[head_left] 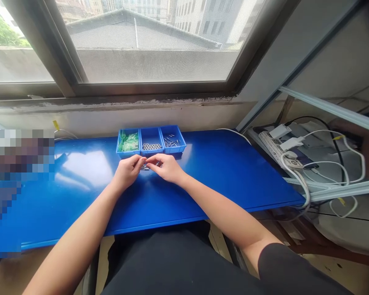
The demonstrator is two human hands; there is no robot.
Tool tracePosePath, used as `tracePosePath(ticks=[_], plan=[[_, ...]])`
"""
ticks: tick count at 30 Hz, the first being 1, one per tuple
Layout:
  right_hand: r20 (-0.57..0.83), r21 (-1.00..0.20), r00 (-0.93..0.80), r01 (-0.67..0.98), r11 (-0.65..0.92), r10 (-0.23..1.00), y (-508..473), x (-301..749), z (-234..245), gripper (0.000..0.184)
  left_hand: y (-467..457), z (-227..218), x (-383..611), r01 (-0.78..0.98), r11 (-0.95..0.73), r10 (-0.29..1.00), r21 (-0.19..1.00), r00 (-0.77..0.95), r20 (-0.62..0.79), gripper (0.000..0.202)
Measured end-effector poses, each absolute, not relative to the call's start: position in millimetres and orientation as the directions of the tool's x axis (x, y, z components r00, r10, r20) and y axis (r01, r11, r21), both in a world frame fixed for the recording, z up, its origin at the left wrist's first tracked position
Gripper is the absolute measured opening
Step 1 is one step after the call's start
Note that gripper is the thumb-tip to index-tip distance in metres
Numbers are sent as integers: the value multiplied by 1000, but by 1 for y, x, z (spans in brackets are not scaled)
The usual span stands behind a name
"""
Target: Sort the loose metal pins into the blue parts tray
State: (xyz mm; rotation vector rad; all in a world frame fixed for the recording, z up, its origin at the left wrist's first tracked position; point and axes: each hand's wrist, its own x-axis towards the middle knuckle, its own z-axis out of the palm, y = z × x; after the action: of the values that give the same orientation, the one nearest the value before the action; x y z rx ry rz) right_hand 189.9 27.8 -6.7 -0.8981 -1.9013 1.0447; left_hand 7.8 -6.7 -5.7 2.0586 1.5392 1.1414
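Note:
My left hand (129, 170) and my right hand (166, 167) meet over the blue table, fingertips nearly touching. Both are closed in a pinch around something too small and too covered to name. Partly hidden under my fingers, several small metal pieces (145, 167) lie on the table. Just beyond my hands stand three joined blue bins. The left bin (128, 153) holds small clear-and-green packets (130, 141). Ring-like metal parts (151, 146) sit at the front of the middle bin (150, 133). In the right bin (178, 133) lie thin dark metal pins or screws (172, 142).
The blue table (221, 172) runs below a window (153, 61). On the right, a power strip (273, 147) with white chargers and looping cables (344, 164) sits beside a metal frame (332, 106). A blurred-out patch covers the left edge.

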Motion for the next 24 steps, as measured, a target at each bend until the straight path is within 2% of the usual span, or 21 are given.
tracePosePath(ticks=[3, 5, 10, 15, 24], plan=[[336, -865, -415, 220, 451, 846, 28, 190, -6, 16, -8, -5, 8, 620, -378, 912, 688, 120, 393, 32], [323, -883, -371, 214, 419, 871, 28, 190, -5, 17, -8, -6, 9, 608, -386, 909, 694, 122, 398, 27], [137, -986, -347, 38, 160, 928, 33, 190, -6, 27, -8, -10, 11, 604, -398, 904, 690, 134, 405, 20], [46, -995, -406, -95, 8, 913, 35, 189, -7, 35, -9, -7, 12, 587, -406, 900, 701, 123, 418, 18], [61, -993, -394, -118, 15, 917, 33, 186, -8, 39, -9, -5, 12, 589, -396, 909, 704, 141, 393, 20]])
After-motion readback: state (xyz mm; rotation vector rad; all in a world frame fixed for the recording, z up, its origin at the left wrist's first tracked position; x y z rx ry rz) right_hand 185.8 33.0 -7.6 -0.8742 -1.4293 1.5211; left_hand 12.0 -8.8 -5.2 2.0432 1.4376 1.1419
